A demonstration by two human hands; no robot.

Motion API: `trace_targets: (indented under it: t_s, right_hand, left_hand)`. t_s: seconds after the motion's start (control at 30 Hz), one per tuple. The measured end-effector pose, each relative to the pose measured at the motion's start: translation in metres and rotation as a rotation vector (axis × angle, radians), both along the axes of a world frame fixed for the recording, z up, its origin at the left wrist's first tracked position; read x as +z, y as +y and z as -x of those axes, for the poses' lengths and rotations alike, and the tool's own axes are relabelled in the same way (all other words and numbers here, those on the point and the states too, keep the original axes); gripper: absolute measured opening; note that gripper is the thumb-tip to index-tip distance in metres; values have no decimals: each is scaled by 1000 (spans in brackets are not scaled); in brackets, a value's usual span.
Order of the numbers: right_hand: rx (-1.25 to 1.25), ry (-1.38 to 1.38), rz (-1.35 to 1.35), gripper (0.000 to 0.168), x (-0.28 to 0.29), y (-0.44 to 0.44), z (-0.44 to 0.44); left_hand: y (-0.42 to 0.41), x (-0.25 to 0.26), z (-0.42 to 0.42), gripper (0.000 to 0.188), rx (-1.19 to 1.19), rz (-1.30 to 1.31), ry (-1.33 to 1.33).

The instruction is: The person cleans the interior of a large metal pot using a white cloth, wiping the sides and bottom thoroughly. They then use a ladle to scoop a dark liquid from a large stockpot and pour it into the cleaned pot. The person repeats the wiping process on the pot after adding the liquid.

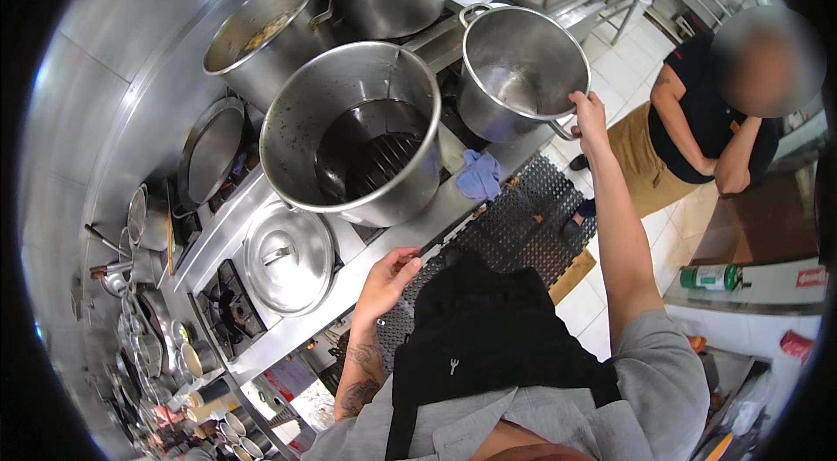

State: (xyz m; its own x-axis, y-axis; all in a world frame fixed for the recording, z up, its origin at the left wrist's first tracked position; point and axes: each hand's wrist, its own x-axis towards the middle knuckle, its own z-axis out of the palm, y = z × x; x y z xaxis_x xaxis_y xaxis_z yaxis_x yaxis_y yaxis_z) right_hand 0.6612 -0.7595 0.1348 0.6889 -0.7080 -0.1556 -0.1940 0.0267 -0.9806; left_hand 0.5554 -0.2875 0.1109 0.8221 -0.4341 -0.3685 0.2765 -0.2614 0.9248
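Observation:
My right hand [590,119] grips the near side of a steel stockpot [500,119] at its rim and side handle. That pot looks bare inside and sits at the right end of the range; I cannot tell whether its base touches the stove. My left hand [386,281] hovers off the range's front edge, fingers loosely curved, with nothing visible in it. Between and beyond the hands stands a larger stockpot [409,199], partly filled with dark, glossy liquid. A crumpled blue cloth [479,174] lies on the front ledge between the two pots.
Two stockpots [274,72] [392,3] with food inside stand behind. A round steel lid [291,284] lies left of the large pot, near a gas burner [232,310]. A wok [212,153] rests farther back. A co-worker [693,108] leans at the right, beyond a perforated floor mat [507,219].

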Motion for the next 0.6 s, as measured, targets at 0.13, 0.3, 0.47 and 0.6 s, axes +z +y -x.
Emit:
trace_targets:
  t_s: [0.13,0.3,0.47,0.6]
  right_hand:
    - [28,66,39,23,-22,-10,-90]
    - [117,156,104,31,-57,-25,-151]
    - [160,209,93,34,-60,-22,-159]
    - [270,297,106,49,-61,-36,-160]
  left_hand:
    - [13,-4,-22,37,-83,-181,-99]
    - [45,-12,-27,37,112,-191,-5]
    - [57,-12,-20,37,276,-216,114]
    - [53,-19,-16,38,317,-252,88]
